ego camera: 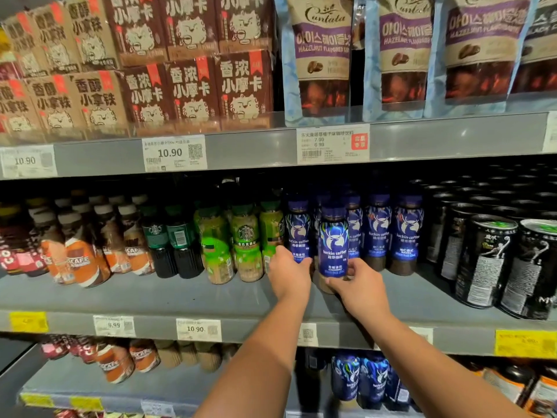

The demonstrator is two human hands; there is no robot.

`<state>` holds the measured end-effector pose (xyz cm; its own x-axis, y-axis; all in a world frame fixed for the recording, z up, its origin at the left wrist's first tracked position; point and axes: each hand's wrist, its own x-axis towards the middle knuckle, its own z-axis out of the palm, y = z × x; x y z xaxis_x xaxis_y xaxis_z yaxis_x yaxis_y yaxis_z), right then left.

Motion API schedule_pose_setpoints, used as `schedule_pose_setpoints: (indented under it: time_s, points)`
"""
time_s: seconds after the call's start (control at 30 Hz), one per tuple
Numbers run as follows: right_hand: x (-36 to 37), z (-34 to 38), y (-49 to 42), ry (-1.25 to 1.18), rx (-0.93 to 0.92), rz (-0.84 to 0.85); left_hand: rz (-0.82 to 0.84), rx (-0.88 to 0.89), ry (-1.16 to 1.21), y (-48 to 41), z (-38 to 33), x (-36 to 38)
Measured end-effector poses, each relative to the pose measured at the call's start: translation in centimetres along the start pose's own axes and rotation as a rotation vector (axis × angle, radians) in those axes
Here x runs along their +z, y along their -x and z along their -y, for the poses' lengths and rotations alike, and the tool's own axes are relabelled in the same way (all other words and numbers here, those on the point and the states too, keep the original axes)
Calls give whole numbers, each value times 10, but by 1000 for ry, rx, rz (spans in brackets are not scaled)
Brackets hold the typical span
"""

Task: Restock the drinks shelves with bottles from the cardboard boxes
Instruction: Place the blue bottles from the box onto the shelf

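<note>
Both my hands reach onto the middle shelf (180,294). My right hand (357,286) grips the lower part of a blue Luckin coffee bottle (333,239) that stands upright at the front of its row. My left hand (287,271) is wrapped round the base of the neighbouring blue bottle (298,227) just to the left. More blue bottles of the same kind (405,230) stand in rows to the right. No cardboard box is in view.
Green Starbucks bottles (245,245) stand left of my hands, then dark ones and orange Nescafe bottles (81,257). Black cans (485,260) fill the right end. Cartons and coffee pouches (322,55) sit on the shelf above. A lower shelf holds more bottles (358,378).
</note>
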<state>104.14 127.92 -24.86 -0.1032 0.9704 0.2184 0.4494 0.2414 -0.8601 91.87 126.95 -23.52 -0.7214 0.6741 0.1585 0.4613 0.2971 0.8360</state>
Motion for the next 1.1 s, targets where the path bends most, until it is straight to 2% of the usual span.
schedule_pose_setpoints:
  time_s: [0.57, 0.77, 1.0, 1.1]
  points:
    - [-2, 5, 2, 16, 19, -29, 11, -55, -26, -10, -1, 9]
    - [-1, 4, 3, 23, 18, -31, 14, -143, 98, -10, 0, 8]
    - [3, 8, -1, 94, 13, 18, 208, -3, 356, 6, 1, -6]
    - [8, 14, -4, 102, -4, 63, 241, -12, 435, 11, 4, -16]
